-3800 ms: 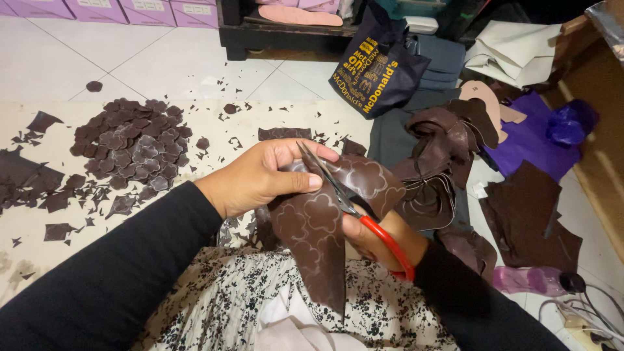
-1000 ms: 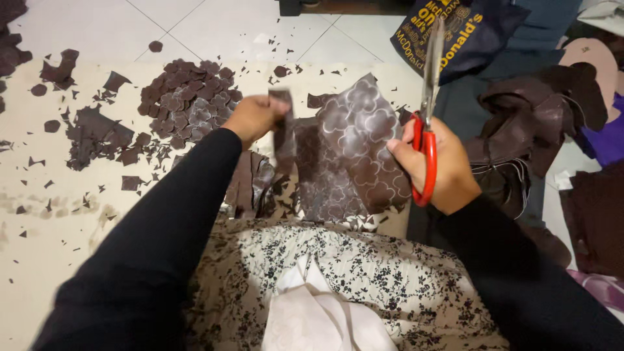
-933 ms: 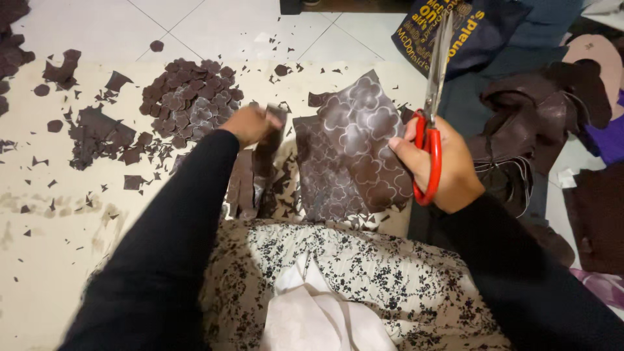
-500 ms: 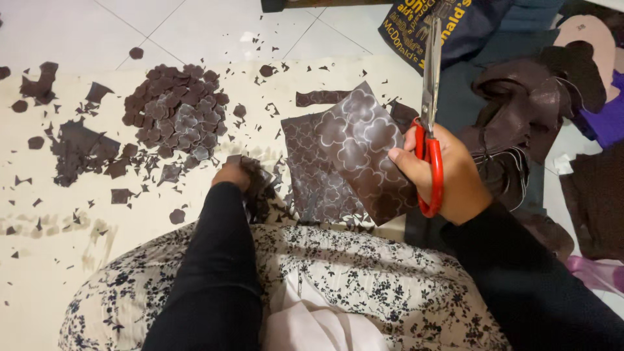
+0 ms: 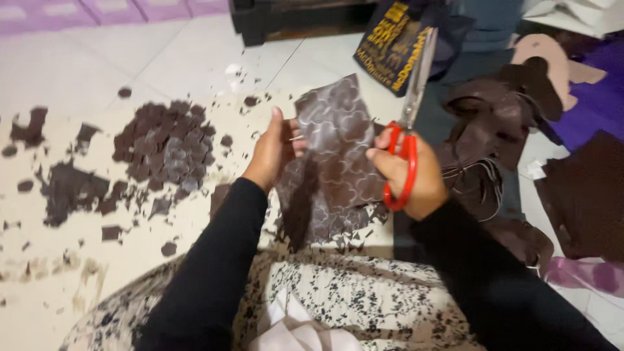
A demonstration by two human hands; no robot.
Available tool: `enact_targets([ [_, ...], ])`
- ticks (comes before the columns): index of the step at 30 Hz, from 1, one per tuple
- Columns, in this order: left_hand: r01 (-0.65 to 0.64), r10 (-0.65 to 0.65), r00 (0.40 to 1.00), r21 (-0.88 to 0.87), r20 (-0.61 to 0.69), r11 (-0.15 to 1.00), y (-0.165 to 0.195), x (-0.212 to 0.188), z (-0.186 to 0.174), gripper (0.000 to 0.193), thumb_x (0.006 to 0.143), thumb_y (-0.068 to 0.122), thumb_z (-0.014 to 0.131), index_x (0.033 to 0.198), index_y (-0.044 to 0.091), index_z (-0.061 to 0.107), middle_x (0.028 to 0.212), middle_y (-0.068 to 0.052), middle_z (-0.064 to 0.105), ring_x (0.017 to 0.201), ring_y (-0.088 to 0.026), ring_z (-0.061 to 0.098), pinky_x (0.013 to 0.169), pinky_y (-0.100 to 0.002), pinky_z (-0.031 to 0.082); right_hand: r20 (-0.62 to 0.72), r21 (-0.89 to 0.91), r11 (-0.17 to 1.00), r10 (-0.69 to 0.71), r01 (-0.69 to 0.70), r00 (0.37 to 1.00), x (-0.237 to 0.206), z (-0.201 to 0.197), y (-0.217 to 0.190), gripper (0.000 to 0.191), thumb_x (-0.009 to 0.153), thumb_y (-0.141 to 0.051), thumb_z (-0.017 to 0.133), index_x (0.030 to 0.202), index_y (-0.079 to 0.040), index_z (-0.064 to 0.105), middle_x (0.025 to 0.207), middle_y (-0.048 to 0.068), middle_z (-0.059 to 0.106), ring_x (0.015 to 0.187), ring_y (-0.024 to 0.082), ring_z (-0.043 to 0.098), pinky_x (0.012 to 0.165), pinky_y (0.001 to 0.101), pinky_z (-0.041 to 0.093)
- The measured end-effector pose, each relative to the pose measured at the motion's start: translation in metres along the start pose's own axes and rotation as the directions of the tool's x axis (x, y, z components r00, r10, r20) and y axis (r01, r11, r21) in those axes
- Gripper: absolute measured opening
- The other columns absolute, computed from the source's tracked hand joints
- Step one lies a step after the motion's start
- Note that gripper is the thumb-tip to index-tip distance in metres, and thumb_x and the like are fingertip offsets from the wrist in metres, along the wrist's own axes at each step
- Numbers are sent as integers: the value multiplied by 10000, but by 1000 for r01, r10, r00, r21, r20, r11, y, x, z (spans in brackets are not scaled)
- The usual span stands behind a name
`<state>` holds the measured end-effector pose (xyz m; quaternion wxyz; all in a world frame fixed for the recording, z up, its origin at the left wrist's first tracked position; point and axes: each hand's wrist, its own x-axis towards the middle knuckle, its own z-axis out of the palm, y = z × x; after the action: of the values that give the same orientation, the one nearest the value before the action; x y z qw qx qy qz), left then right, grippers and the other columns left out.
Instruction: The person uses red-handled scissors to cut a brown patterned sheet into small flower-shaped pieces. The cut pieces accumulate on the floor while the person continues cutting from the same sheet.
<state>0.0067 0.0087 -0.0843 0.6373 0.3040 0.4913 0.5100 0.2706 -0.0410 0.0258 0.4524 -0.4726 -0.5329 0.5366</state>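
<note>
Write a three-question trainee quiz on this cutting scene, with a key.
1. True or false: the right hand holds scissors with red handles.
2. What does the left hand hold? A) a bag B) a brown patterned fabric piece C) a ruler
3. The pile of cut brown pieces lies on the person's ____ side.

Key: 1 true; 2 B; 3 left.

Brown patterned fabric (image 5: 338,149), red-handled scissors (image 5: 406,140)
</note>
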Motion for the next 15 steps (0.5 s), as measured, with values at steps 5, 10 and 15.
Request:
enact_targets([
  [5,-37,18,913,39,408,999,96,-60,39,712,962,612,470,1371,41,585,1275,-82,680,1091,-164,652,906,-313,544,-77,146,989,26,-15,997,9,27,-2,185,878,-1,710,912,-92,553,846,-44,563,735,53,507,663,233,429],
  [10,-103,-104,871,386,480,917,114,-115,44,400,923,236,666,1282,76,594,1091,-15,725,921,-105,677,817,-265,569,-71,260,962,-64,81,995,5,39,-14,178,897,9,699,914,-82,546,887,-33,545,822,58,526,755,227,439],
  [15,-191,-10,885,382,466,904,97,-137,36,167,1062,113,624,1179,-6,628,863,-29,625,714,-92,549,644,-244,476,-31,266,960,-77,83,997,-12,36,-30,173,926,-16,704,952,-87,548,900,-21,541,807,61,493,716,237,401],
])
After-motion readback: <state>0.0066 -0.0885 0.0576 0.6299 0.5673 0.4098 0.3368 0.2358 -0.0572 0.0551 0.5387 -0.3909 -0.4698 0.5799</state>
